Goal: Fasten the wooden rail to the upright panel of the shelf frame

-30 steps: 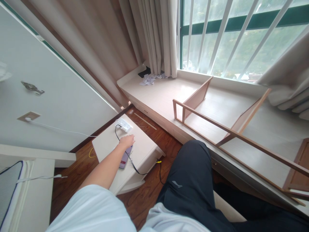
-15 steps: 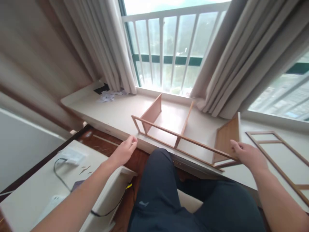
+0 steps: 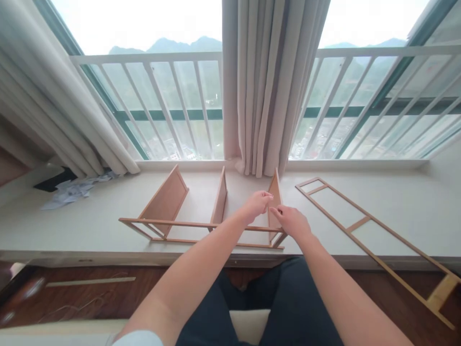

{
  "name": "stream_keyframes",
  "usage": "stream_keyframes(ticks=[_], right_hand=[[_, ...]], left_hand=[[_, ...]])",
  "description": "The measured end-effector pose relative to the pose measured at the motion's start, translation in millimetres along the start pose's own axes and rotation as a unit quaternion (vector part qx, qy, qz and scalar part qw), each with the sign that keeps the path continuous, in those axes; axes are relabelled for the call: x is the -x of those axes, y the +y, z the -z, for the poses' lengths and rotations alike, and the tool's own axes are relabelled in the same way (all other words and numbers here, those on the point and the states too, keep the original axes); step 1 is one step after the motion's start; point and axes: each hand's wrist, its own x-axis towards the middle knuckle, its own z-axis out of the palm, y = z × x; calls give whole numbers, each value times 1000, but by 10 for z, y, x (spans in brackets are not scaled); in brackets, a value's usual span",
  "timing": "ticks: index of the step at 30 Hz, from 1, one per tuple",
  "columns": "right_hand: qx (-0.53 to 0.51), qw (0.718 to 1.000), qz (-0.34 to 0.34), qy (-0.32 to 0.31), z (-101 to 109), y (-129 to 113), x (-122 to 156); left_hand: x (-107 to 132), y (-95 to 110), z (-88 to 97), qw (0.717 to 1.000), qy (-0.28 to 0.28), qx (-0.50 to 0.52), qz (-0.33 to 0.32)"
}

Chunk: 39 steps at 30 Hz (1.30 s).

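A small wooden rack frame point(image 3: 169, 223) with three upright panels stands on the pale window seat point(image 3: 90, 226). My left hand point(image 3: 256, 205) and my right hand point(image 3: 291, 221) meet just in front of the rightmost panel point(image 3: 275, 190). Both hands have their fingers pinched together at the fingertips. Whatever sits between the fingertips is too small to make out. A second loose ladder-like wooden frame point(image 3: 363, 222) lies flat on the seat to the right of my right hand.
Crumpled white paper point(image 3: 74, 188) and a black item point(image 3: 54, 179) lie at the seat's far left. A gathered curtain point(image 3: 266, 86) hangs behind the rack. Window bars point(image 3: 162, 105) run behind. Dark wooden floor point(image 3: 82, 295) lies below the seat, and my dark-trousered legs point(image 3: 273, 307) are in front.
The view swung right from the side table to the window seat. My left hand left the phone and moved to the rack; my right hand came off the end panel to meet it.
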Motion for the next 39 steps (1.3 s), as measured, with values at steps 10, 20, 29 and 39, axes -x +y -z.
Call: stream_keyframes(ticks=[10, 20, 29, 39], right_hand=[[-6, 1000, 14, -6, 21, 16, -32], [-4, 1000, 30, -1, 78, -23, 11], [18, 999, 44, -8, 90, -12, 11], [-20, 999, 34, 5, 68, -3, -33]], left_hand=[[-140, -269, -220, 999, 20, 27, 37], [-175, -301, -233, 996, 82, 14, 33], [-288, -240, -60, 986, 56, -156, -15], [-770, -214, 85, 932, -50, -304, -191]])
